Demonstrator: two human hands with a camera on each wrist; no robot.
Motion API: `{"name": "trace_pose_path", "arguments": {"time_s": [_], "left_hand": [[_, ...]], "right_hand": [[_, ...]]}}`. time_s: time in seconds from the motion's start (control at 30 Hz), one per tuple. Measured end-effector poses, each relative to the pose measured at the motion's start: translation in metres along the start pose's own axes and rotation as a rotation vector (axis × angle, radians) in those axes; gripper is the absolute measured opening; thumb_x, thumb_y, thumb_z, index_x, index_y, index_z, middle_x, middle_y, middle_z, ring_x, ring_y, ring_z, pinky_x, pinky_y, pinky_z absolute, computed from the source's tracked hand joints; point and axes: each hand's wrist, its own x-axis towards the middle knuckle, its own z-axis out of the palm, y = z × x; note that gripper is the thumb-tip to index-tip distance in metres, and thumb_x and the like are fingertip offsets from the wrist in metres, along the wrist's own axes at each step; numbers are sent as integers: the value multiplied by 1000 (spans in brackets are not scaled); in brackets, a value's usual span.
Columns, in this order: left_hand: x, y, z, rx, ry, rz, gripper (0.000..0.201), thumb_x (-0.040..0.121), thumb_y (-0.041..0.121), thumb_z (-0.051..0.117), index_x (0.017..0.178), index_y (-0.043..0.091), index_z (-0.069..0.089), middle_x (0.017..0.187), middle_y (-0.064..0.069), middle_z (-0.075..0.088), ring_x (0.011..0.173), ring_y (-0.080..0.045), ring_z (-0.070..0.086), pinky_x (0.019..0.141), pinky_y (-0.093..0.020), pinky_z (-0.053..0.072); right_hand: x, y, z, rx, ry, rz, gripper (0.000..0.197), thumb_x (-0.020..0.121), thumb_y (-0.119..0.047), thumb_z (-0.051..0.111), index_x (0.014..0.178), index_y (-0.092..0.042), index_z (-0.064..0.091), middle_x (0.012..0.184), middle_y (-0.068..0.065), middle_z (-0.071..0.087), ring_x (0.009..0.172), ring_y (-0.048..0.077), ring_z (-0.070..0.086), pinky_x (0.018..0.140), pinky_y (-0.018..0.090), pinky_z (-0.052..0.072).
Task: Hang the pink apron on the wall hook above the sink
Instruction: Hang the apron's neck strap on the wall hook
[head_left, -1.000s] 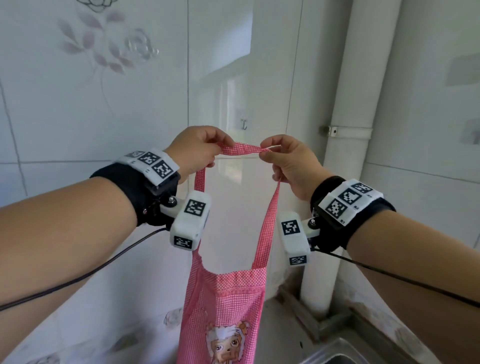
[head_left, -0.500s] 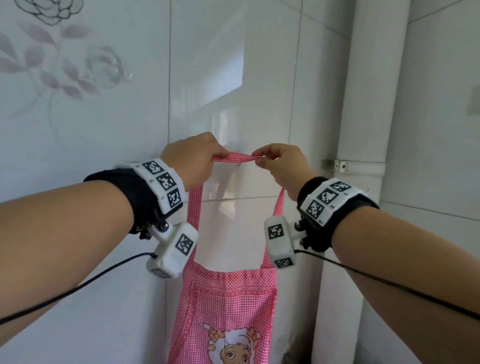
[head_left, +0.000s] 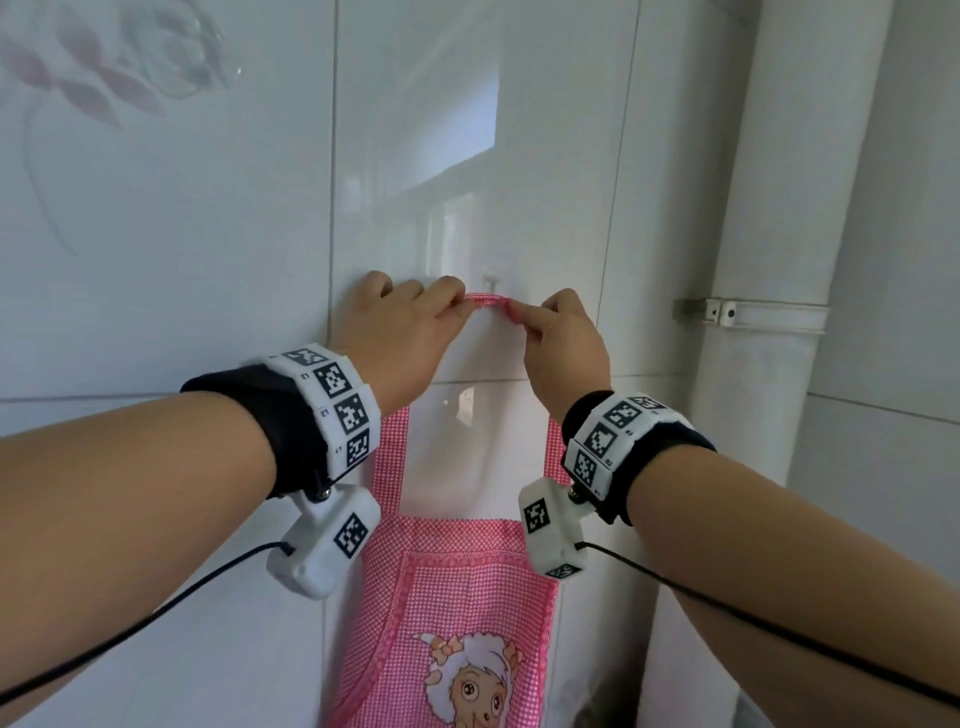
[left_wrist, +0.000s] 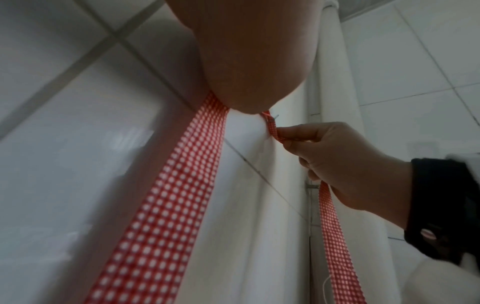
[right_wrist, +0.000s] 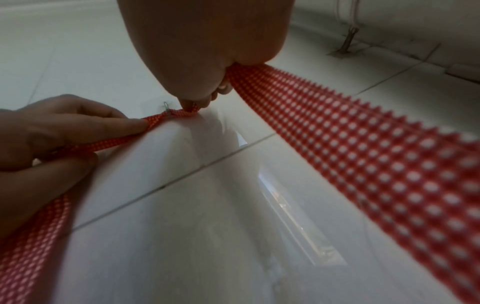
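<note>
The pink checked apron (head_left: 457, 597) with a cartoon sheep hangs against the white tiled wall by its neck strap (head_left: 485, 300). My left hand (head_left: 410, 322) pinches the strap just left of the small metal wall hook (head_left: 491, 278). My right hand (head_left: 550, 332) pinches it just right of the hook. The strap's top lies right at the hook (right_wrist: 166, 107), which pokes up above the strap (right_wrist: 176, 113) between my fingertips. In the left wrist view the strap (left_wrist: 166, 205) runs down from my left hand, and my right hand (left_wrist: 337, 156) holds the other side near the hook (left_wrist: 275, 117).
A white vertical pipe (head_left: 769, 260) with a metal clamp (head_left: 727, 312) runs down the corner to the right. A tile with a pink flower pattern (head_left: 104, 78) is at the upper left. Cables trail from both wrist cameras.
Both hands rose and moved forward to the wall, carrying the strap up to the hook. The apron came up with them and now lies against the tiles.
</note>
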Motion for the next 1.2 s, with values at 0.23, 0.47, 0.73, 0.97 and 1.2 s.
{"name": "trace_pose_path", "arguments": {"time_s": [0.23,0.47,0.73,0.97,1.2], "left_hand": [[-45,12,22,-266,-74,0,65,73,-8,52,136,9,52,136,-8,55,96,-29,65,95,-39,27],[-135,60,21,-1173,-323,-507,77,86,5,64,149,24,23,119,-4,51,78,-11,61,67,-16,52],[-261,126,43,-1431,-912,-716,70,73,58,72,130,26,49,119,12,66,105,-7,64,95,-33,53],[-350,173,48,-1386,-1043,-829,61,67,47,81,119,26,56,107,6,73,94,-4,70,89,-28,55],[-430,194,26,-1465,-1069,-1053,69,62,19,86,122,28,54,107,1,75,93,-10,73,85,-31,58]], "right_hand": [[-45,9,-1,232,-176,90,44,96,-13,46,137,-26,53,103,3,61,92,16,57,80,15,40],[-151,1,4,620,-369,594,62,87,-14,64,141,-25,37,96,7,61,84,25,66,73,33,59],[-291,7,28,672,-737,918,63,86,-33,67,139,-13,40,121,3,62,105,17,61,82,25,50],[-386,6,43,667,-1018,1041,58,87,-40,62,135,-9,50,129,8,64,102,15,63,86,23,50],[-461,-23,36,729,-1075,1155,62,85,-26,69,138,-7,42,126,8,62,105,17,63,87,23,54]]}}
